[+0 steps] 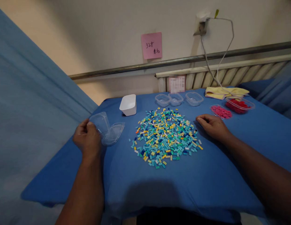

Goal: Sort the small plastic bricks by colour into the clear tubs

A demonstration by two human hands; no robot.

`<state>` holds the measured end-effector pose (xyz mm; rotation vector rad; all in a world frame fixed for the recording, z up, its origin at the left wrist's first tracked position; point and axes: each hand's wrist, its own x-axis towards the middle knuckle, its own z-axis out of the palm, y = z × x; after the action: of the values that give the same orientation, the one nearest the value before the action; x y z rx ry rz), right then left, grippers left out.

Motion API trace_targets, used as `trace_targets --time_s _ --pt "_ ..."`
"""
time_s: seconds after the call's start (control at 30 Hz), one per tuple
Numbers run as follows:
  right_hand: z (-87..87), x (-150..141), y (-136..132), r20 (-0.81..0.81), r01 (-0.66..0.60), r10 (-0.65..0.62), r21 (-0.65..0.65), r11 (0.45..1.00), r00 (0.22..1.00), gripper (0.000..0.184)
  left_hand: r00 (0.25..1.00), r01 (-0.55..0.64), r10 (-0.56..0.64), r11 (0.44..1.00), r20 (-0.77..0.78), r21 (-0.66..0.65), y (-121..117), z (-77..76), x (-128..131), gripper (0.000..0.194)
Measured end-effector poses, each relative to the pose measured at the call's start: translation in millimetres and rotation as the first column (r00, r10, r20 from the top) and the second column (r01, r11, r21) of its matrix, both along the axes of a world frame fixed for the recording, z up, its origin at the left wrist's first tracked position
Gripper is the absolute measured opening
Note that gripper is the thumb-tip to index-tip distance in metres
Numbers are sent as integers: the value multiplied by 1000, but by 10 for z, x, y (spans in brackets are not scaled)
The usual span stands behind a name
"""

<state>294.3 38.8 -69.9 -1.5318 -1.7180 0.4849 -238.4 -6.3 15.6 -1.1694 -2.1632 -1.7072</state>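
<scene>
A wide heap of small bricks (165,136), mostly teal, yellow, white and dark blue, lies in the middle of the blue cloth (183,187). My left hand (87,137) is closed on a clear plastic container (101,124), held tilted at the heap's left; its clear lid (114,133) lies against it on the cloth. My right hand (212,125) rests palm down on the cloth at the heap's right edge, fingers loosely curled and holding nothing that I can see.
A white square bowl (128,105) stands behind the heap at left. Three clear tubs (176,99) line the far edge. Right of them are a tub of pink pieces (221,112), a tub of red pieces (239,105) and a yellow cloth (226,92).
</scene>
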Motion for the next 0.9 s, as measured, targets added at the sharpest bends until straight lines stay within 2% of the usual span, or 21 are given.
trace_targets --time_s 0.07,0.17,0.37,0.5,0.8,0.9 --pt "1 -11 -6 23 1 -1 13 1000 1000 37 983 78 -88 994 162 71 6 22 176 33" --pt "16 -24 -29 55 -9 8 31 999 998 38 938 212 -234 971 255 111 6 24 403 29" --pt "38 -27 -70 55 -21 19 38 999 998 36 889 295 -293 954 352 52 -12 -19 530 35" --pt "46 -23 -85 59 -41 38 41 998 997 34 878 380 -369 925 304 24 -43 -30 575 48" --pt "37 -21 -83 59 -53 51 36 998 997 36 877 458 -445 888 181 -35 -30 -144 595 55" --pt "22 -16 -67 48 -58 56 46 997 997 34 872 474 -463 880 159 -34 -32 -191 608 50"
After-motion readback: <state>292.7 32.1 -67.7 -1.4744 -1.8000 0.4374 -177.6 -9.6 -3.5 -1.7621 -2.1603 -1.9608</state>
